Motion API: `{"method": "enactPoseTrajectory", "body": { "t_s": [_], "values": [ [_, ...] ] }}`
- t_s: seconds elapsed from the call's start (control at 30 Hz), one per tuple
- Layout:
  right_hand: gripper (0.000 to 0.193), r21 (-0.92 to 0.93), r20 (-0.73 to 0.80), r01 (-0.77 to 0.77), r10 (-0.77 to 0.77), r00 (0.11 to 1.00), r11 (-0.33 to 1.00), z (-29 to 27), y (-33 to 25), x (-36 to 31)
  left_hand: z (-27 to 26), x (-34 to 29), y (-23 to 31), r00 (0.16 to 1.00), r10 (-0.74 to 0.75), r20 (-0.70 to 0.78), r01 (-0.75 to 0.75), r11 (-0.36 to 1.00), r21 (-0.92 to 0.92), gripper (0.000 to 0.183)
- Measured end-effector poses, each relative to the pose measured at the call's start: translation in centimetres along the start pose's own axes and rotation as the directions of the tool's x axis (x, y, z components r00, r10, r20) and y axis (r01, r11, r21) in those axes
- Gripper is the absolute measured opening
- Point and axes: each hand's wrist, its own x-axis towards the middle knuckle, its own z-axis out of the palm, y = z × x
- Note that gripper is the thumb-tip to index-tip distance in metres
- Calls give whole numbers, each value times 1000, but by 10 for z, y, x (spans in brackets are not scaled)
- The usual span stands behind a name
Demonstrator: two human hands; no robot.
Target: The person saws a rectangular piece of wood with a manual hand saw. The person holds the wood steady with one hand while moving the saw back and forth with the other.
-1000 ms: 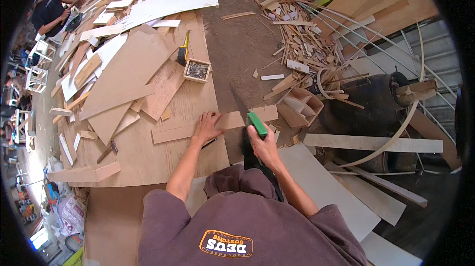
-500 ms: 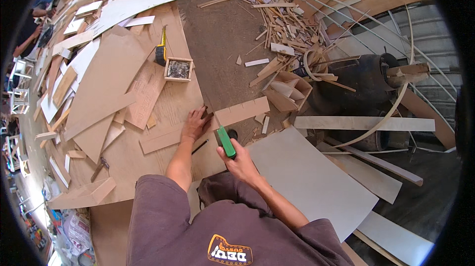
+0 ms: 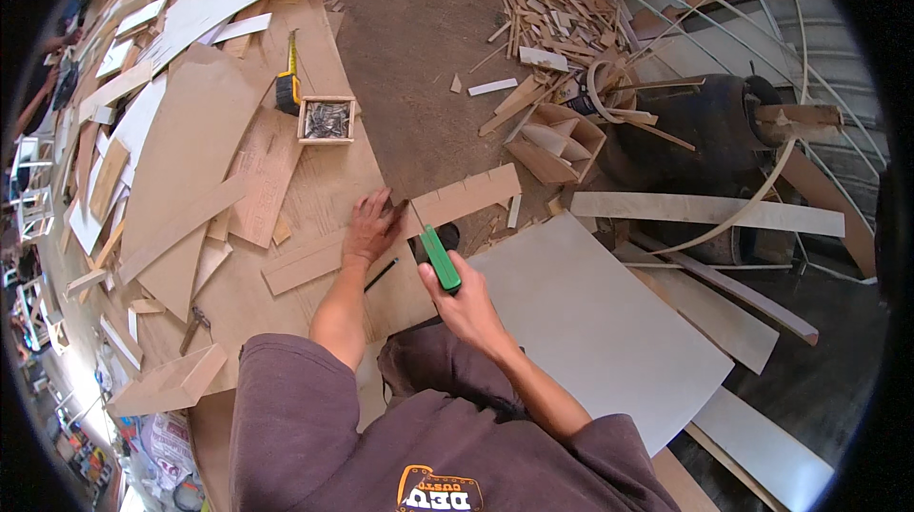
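Note:
A long, narrow tan board (image 3: 466, 198) lies across the work table, its right part jutting past the table edge. Several short cuts show along its far side. My left hand (image 3: 371, 231) rests palm-down on the board, fingers stretched out. Just right of it, my right hand (image 3: 466, 307) grips the green handle of a handsaw (image 3: 441, 260). Its thin blade meets the board close to my left fingertips; how deep it sits I cannot tell. A black pencil (image 3: 381, 275) lies on the table beside my left wrist.
On the table (image 3: 328, 198) are a small wooden box of nails (image 3: 327, 120), a yellow-black tape measure (image 3: 288, 88), a hammer (image 3: 194, 329) and piled board offcuts (image 3: 195, 155). A grey sheet (image 3: 590, 321) lies at right, near a black cylindrical tank (image 3: 681, 145). Scrap wood (image 3: 543, 21) covers the far floor.
The view has shifted slightly, so the table things sit a little farther left. My left hand stays on the board, and the saw remains in my right hand, its handle angled slightly differently.

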Motion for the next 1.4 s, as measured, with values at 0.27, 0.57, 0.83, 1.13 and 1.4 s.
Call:
{"method": "enactPoseTrajectory", "body": {
  "t_s": [0.27, 0.57, 0.83, 1.13, 1.4],
  "values": [
    [40, 36, -30, -49, 50, 998, 998, -2, -8, -16, -2, -5, -1, 999, -32, 14, 31, 999, 12, 42],
    [41, 11, -17, 9, -9, 1000, 1000, 11, -18, -18, -1, 0, 0, 988, -155, -15, 156, 986, 55, 51],
    [42, -23, -83, 12, -14, 996, 1000, 22, 11, 19, -9, 15, 2, 984, -163, 78, 148, 975, 164, 47],
    [47, -48, -100, -40, 36, 994, 998, 28, 19, 49, -11, 11, 8, 968, -189, 163, 161, 972, 172, 39],
    [48, -4, -64, -24, 24, 998, 1000, 24, 26, 45, -6, 5, 3, 972, -196, 130, 170, 967, 188, 39]
  ]
}}
